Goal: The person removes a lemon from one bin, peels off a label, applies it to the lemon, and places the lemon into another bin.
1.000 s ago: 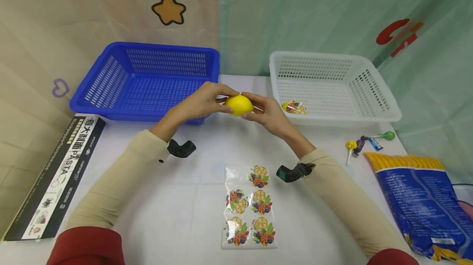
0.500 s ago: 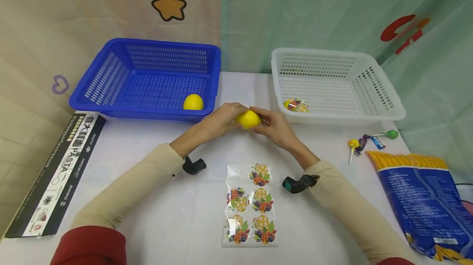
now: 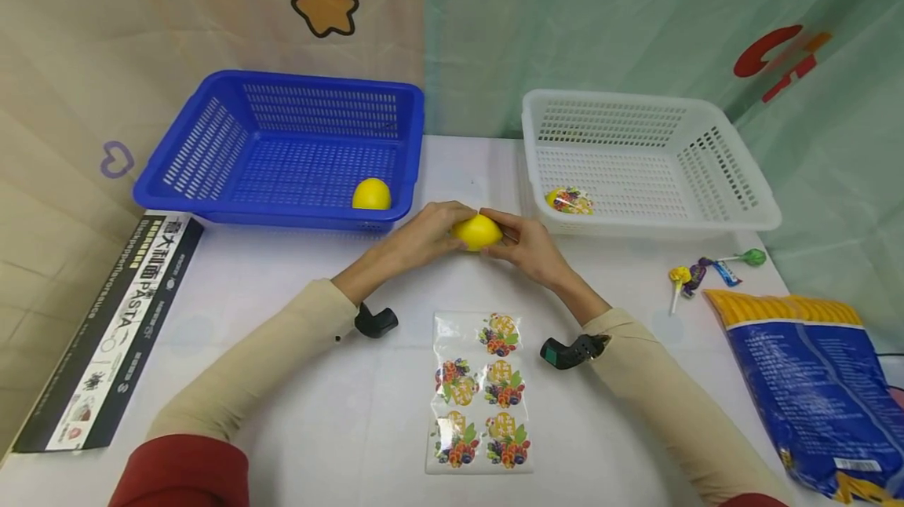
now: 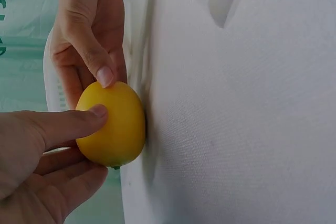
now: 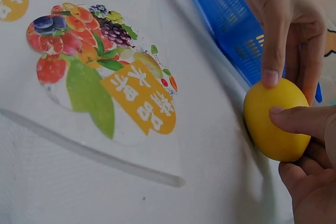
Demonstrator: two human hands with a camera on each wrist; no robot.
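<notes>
Now your two hands have brought the lemon (image 3: pixel 479 232) nearer your body and slightly rightward compared with a second ago; over the last half second it has barely shifted. Your left hand (image 3: pixel 426 232) and your right hand (image 3: pixel 531 249) each pinch it from opposite ends, so it lies between your fingertips; whether it touches the counter (image 3: pixel 339 413) below, I can't tell. That move also uncovers a second yellow fruit (image 3: pixel 371 194) in the blue basket (image 3: pixel 282 169), beyond and left of your left hand. Past your right hand, the white basket (image 3: pixel 636 177) holds a labelled fruit (image 3: pixel 570 201), while the sticker sheet (image 3: pixel 457 334) lies on your side of both hands. For the work, this looks like a settled two-handed hold: the lemon is in neither basket, and no label shows on its visible sides.
</notes>
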